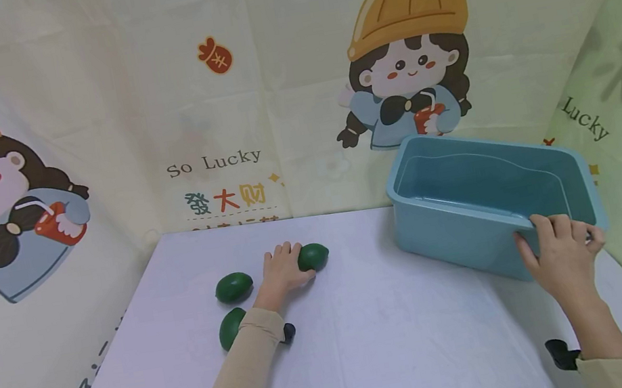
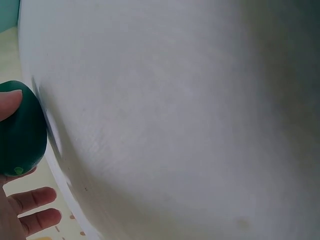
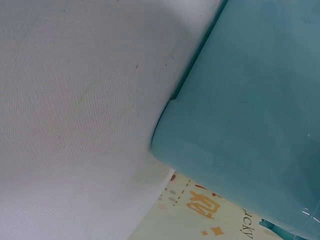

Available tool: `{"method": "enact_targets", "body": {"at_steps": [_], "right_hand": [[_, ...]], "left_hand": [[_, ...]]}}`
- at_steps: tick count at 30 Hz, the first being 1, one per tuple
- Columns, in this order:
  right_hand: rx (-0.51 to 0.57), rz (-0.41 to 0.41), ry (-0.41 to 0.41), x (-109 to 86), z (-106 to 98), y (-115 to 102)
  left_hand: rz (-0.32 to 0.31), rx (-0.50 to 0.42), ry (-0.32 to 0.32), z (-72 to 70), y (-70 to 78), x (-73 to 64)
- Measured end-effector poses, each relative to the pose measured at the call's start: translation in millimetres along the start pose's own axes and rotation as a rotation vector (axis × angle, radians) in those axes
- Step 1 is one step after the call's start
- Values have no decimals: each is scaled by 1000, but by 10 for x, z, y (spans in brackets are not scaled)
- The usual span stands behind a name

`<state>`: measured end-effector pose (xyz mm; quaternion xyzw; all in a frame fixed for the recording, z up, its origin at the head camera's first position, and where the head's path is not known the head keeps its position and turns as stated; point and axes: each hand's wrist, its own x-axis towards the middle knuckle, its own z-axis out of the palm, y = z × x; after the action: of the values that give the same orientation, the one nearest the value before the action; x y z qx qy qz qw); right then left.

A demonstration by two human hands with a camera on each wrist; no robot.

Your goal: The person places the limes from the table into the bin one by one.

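With thumb and fingers, my left hand (image 1: 283,275) holds a green lime (image 1: 315,257) at the middle back of the table. In the left wrist view the thumb lies over this lime (image 2: 25,132), and two fingers stick out past it. Two more limes sit left of that hand: one farther back (image 1: 234,288), and another (image 1: 231,329) partly covered by the left sleeve. My right hand (image 1: 565,254) grips the near rim of a blue plastic bin (image 1: 456,231), fingers over the edge and thumb outside. The right wrist view shows the bin's side wall (image 3: 240,115).
The bin's visible interior shows bare blue walls. A white cloth (image 1: 386,346) covers the table. Printed fabric (image 1: 305,85) hangs behind and along both sides, close to the bin. Small black pieces (image 1: 562,354) show at both wrists.
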<state>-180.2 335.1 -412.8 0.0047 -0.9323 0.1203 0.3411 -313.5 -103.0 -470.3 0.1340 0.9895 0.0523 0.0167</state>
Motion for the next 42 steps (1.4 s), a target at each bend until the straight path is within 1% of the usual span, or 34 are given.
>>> {"method": "enact_targets", "body": {"at_steps": [8,18,30,42], "right_hand": [[3,-17,18,1,11,12],[8,-37,43,-3,35,35],[11,-39,40,-4,33,41],[15,-33,28,4,13,25]], "left_hand": [[3,-14,3,-9,9,-13],[0,-11,-5,15,10,8],[2,-29,-13,4,31,14],[-4,-51,13,16,34,26]]}}
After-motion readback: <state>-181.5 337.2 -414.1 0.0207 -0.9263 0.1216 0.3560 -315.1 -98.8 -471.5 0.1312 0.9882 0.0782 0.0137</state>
